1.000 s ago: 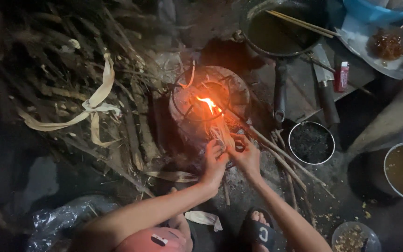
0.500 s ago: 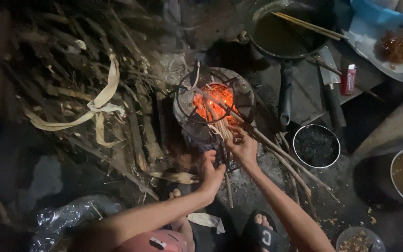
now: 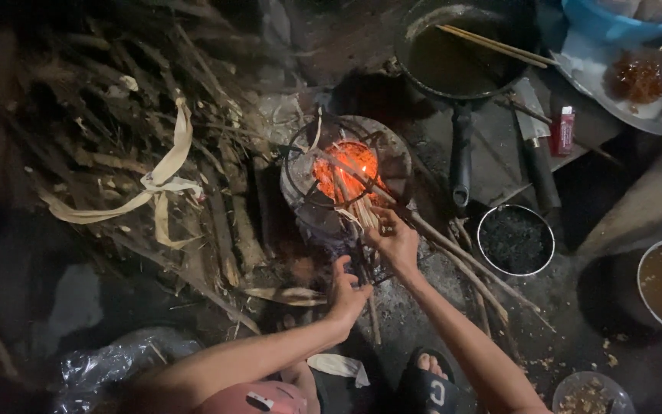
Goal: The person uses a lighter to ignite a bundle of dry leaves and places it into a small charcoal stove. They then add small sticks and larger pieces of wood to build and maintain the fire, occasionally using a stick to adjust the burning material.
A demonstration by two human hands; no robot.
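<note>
While orange embers glow inside the round clay stove (image 3: pixel 392 157) with its wire ring, the right hand (image 3: pixel 394 241) sits just at the stove's near edge, its fingers pinching the bundle of thin pale wood splints (image 3: pixel 362 211) that pokes into the fire. Nearer the body and slightly left, the left hand (image 3: pixel 346 291) hangs below the stove, fingers loosely curled and holding nothing I can make out.

The right hand (image 3: pixel 397 244) grips a bundle of thin sticks (image 3: pixel 358 208) poking into the glowing stove (image 3: pixel 344 176). The left hand (image 3: pixel 346 291) hangs open just below, near the stove's base. A frying pan (image 3: pixel 457 54) and a small dark bowl (image 3: pixel 515 239) sit to the right; firewood (image 3: pixel 139 138) lies piled to the left.
</note>
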